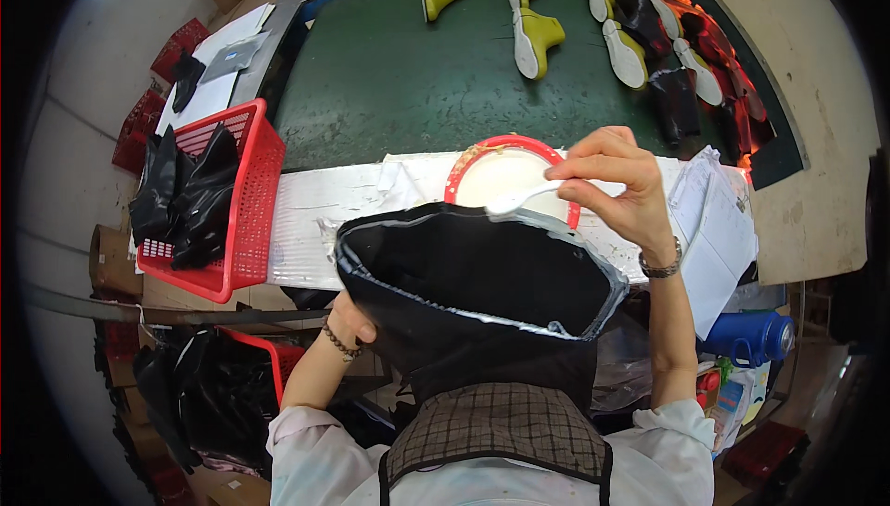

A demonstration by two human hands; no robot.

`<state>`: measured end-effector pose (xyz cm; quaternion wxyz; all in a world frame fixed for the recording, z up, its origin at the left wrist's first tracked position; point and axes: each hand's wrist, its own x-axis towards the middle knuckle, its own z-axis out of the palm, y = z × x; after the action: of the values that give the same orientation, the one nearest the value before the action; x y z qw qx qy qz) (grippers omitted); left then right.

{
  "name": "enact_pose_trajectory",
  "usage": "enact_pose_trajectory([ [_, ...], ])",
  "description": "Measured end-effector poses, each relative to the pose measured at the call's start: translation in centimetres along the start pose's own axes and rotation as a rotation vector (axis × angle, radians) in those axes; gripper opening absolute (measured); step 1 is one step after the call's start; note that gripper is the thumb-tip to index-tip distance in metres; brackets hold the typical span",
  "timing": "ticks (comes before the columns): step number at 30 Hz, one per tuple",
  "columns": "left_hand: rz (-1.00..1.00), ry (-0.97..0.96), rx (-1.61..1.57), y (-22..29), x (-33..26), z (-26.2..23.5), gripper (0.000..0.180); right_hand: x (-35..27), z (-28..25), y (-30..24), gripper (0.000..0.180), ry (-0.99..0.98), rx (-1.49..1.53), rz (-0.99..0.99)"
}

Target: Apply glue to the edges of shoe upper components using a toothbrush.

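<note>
A black boot upper [501,348], its wide top opening facing up, is held in front of my body. White glue-like stuff coats the edge of the opening. My left hand [350,322] grips its left side, with some fingers hidden behind the material. Between thumb and fingertips my right hand [616,177] pinches a slim white applicator [527,196], brush or spoon, I cannot tell which. Its tip touches the far rim of the opening. Just beyond stands a red-rimmed bowl [464,165] of white paste, partly covered by the upper and my right hand.
A red basket [255,200] of black uppers stands at the left. Yellow-green boots [538,43] with white soles lie on the dark green conveyor belt [389,80]. To the right are paper sheets [714,228], a blue flask [751,337] and a glowing orange-red area [732,80].
</note>
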<state>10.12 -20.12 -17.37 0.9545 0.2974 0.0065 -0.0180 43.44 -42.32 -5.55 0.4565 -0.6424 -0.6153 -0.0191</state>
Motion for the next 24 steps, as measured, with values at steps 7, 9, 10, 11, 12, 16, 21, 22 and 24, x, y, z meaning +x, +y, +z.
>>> enact_pose_trajectory([
  [7,-0.084,-0.035,-0.134,-0.4,1.5,0.4,0.097,0.9,-0.4,-0.5,0.022,-0.075,-0.028,-0.047],
  [9,-0.193,-0.201,-0.139,-0.8,1.8,-0.4,0.094,1.8,0.1,-0.9,0.022,-0.101,-0.034,-0.090],
  [10,-0.246,-0.193,-0.112,-0.7,2.4,0.2,0.094,2.1,0.3,-1.1,0.022,-0.121,-0.050,-0.127],
  [11,-0.250,-0.195,-0.112,-0.7,2.7,0.6,0.094,2.5,0.6,-1.2,0.022,-0.119,-0.053,-0.124],
  [12,-0.352,-0.189,-0.095,-0.7,3.1,0.9,0.094,2.9,1.0,-1.4,0.022,-0.124,-0.040,-0.155],
  [16,-0.420,-0.177,-0.066,-1.7,3.0,1.5,0.095,4.2,2.4,-2.3,0.022,-0.115,0.029,-0.217],
  [21,-0.261,-0.158,-0.058,-0.5,1.2,1.3,0.097,1.9,1.4,-0.2,0.024,-0.054,0.079,-0.137],
  [22,-0.225,-0.152,-0.054,-0.4,1.6,1.4,0.097,1.1,1.4,0.3,0.025,-0.040,0.104,-0.101],
  [24,-0.155,-0.137,-0.050,-0.1,1.5,1.3,0.098,-0.1,1.4,1.0,0.023,-0.015,0.130,-0.041],
])
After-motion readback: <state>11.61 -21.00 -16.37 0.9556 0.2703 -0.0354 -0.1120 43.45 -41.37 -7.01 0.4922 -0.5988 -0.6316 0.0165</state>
